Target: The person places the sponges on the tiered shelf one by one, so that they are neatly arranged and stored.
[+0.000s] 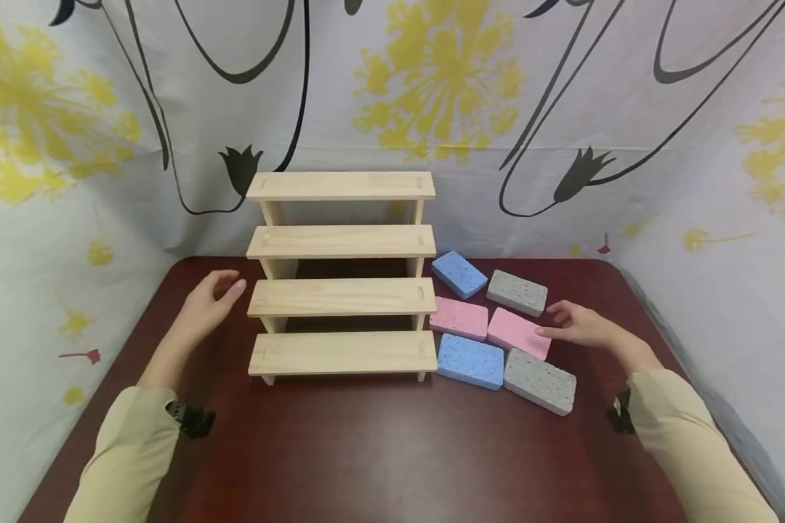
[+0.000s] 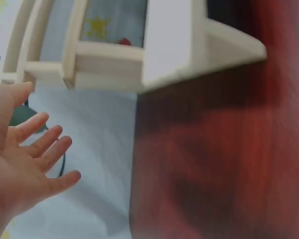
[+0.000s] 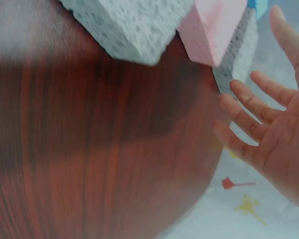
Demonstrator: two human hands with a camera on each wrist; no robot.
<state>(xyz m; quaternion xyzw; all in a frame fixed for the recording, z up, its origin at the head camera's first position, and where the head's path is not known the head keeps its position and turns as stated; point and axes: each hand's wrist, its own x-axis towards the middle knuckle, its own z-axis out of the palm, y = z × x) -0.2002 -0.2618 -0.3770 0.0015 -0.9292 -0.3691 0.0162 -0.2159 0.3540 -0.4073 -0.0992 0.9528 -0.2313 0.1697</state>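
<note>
In the head view a four-step wooden rack (image 1: 342, 353) stands on the dark red table. My left hand (image 1: 211, 309) hovers beside its left side, holding nothing; the left wrist view shows that hand (image 2: 25, 154) with its fingers spread, apart from the wood. To the right of the rack lie several sponge blocks: a pink one (image 1: 515, 330), another pink one (image 1: 459, 318), a blue one (image 1: 471, 361), a grey one (image 1: 540, 381), a farther blue one (image 1: 459, 274) and a farther grey one (image 1: 517, 292). My right hand (image 1: 582, 325) is at the right pink sponge, fingers relaxed and grasping nothing.
Behind the table hangs a white cloth (image 1: 549, 94) with yellow and grey flower prints, and it continues along both sides. The bare table top (image 1: 379, 450) stretches in front of the rack. Each wrist wears a dark strap with a small camera.
</note>
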